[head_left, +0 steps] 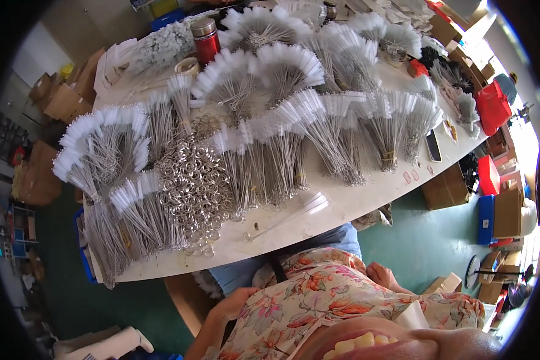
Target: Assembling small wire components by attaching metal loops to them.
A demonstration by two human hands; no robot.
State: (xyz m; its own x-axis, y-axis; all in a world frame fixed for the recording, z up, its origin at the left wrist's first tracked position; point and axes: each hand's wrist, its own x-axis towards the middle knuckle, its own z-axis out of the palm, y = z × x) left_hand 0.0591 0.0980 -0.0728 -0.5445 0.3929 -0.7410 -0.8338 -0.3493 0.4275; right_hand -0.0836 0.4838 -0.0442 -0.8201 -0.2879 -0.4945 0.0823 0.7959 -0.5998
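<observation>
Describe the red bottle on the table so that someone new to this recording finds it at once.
Start at the long white table heaped with bundles of white-tipped wire brushes. Go to its far edge, left of the middle, where the red bottle stands upright among the brush fans. It is a cylinder with a silver metal cap, the only red, solid upright thing among the pale bristles; the red boxes lie off the table's right end.

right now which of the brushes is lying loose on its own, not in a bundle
The single thin brush near the table's front edge, lying flat apart from the others; the rest are fanned in bundles behind it.

Approx. 15 brush bundles (282,72) (1 flask (206,39))
</observation>
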